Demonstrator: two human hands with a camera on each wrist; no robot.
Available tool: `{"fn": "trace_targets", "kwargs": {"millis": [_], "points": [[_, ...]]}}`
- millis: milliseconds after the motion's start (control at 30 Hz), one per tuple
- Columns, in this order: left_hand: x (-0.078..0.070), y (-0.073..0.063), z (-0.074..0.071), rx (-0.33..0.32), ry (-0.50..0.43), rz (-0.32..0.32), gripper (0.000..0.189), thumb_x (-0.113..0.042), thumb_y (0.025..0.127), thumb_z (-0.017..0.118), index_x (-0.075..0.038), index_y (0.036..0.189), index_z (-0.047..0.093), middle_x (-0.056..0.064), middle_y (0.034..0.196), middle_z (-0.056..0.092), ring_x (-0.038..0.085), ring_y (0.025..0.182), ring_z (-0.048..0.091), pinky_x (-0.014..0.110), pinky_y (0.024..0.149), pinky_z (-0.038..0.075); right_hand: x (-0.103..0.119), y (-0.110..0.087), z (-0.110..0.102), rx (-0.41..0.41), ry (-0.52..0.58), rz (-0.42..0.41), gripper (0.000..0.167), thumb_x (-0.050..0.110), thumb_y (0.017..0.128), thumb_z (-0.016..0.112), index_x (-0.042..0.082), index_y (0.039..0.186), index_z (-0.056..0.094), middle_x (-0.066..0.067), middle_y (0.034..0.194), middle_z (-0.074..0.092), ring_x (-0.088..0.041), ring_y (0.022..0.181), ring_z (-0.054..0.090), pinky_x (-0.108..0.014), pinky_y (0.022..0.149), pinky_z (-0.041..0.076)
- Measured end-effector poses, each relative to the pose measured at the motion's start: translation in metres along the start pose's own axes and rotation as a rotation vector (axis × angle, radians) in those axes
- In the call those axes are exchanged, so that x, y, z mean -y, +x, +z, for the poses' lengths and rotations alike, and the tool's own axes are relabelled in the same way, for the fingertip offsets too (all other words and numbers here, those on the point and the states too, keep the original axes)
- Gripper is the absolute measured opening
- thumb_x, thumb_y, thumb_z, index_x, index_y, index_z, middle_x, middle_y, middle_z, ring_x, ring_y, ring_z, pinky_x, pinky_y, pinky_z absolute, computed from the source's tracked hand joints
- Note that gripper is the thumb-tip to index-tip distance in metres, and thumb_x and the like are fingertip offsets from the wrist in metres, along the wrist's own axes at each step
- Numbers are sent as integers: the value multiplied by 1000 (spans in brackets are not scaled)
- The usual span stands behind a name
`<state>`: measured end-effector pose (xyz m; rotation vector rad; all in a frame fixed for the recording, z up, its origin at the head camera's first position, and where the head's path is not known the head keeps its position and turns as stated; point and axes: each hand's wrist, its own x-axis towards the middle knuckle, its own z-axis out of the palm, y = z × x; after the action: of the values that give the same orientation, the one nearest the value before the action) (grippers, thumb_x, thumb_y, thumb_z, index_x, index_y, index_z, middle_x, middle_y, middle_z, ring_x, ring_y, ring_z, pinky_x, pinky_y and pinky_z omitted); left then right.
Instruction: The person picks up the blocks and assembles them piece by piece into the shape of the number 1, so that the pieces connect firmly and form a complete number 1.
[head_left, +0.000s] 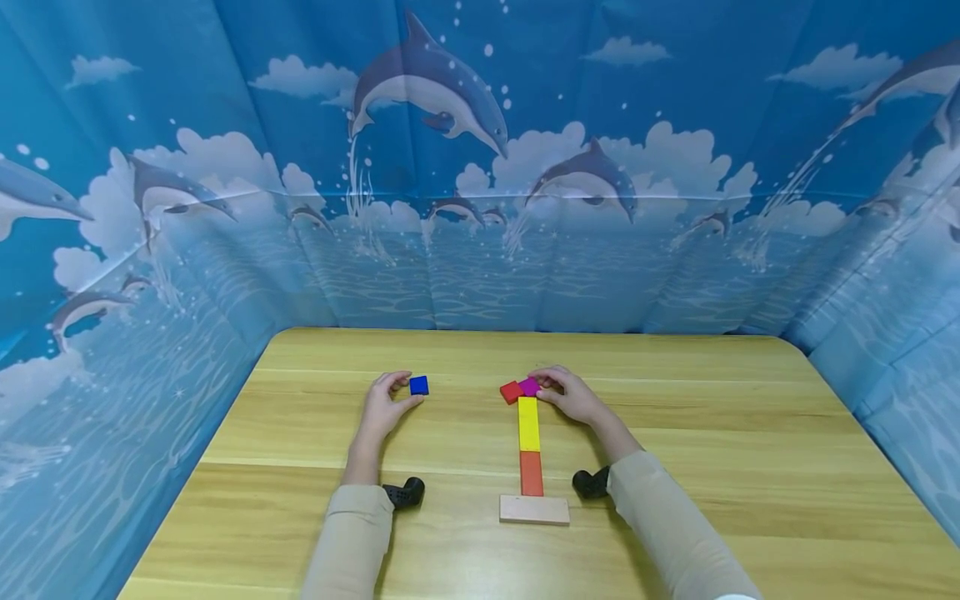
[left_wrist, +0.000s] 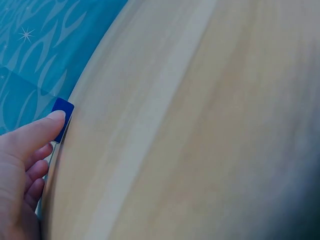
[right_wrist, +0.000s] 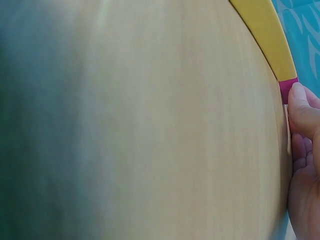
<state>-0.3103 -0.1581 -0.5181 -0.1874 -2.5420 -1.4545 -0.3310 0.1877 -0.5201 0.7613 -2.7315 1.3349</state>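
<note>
On the left, my left hand (head_left: 386,404) pinches a small blue block (head_left: 418,385) between thumb and fingers. The left wrist view shows the thumb against the face of this blue block (left_wrist: 61,120). My right hand (head_left: 572,395) grips a magenta block (head_left: 529,387) by its right side. In the right wrist view the magenta block (right_wrist: 287,91) touches the end of a yellow block (right_wrist: 270,37). A red block (head_left: 512,392), turned at an angle, lies against the magenta one. Below them, the long yellow block (head_left: 528,423), an orange block (head_left: 531,473) and a pale wooden block (head_left: 534,509) form a line.
The blocks lie on a wooden table (head_left: 675,517). A curtain printed with dolphins (head_left: 480,275) hangs behind its far edge and along the sides. Black wrist devices (head_left: 405,493) sit at both sleeves, the other one (head_left: 591,483) right of the block line.
</note>
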Motion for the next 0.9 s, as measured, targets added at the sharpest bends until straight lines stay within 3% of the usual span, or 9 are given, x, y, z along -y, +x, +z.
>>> {"fn": "trace_targets", "kwargs": {"millis": [367,900], "points": [[3,1,0,8,70,27,42,-11,77,73,2,115,59,15,102,59,29,97,51,42,89,39,6,-1,-1,8,21,15,31,8,88,58,1,118,57,-13,104,55,-25,92,50,-42,83,42],[2,1,2,1,66,-15,35,-10,80,69,1,112,60,14,102,58,28,97,50,40,88,39,5,-1,-1,12,12,12,31,9,88,58,2,119,57,-12,103,54,-24,93,50,-41,84,42]]}}
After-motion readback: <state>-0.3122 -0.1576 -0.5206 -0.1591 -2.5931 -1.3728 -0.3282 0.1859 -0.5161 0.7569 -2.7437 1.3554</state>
